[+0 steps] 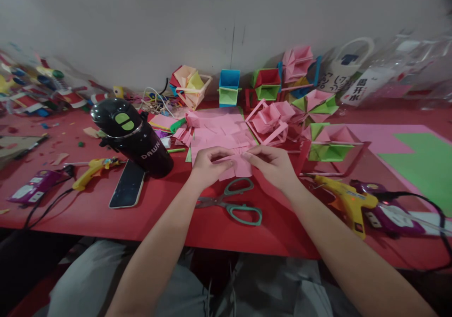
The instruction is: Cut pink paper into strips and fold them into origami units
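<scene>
Between my two hands is a small piece of pink paper [243, 167], with a crease or seam down its middle. The fingers of my left hand [213, 165] pinch its left side. My right hand [270, 163] grips the right side near the top, thumb and forefinger together. Behind the hands lie pink paper sheets [221, 126], some cut into strips. A pair of scissors [226, 202] with green handles rests on the red table just below the paper, its blades partly hidden by my left forearm.
A black bottle [136, 140] and a phone [127, 185] stand and lie on the left. Yellow glue guns [93, 172] are at both sides, the right one [344, 199] by a purple power strip [381, 209]. Folded paper models [266, 119] line the back; green paper [420, 166] lies right.
</scene>
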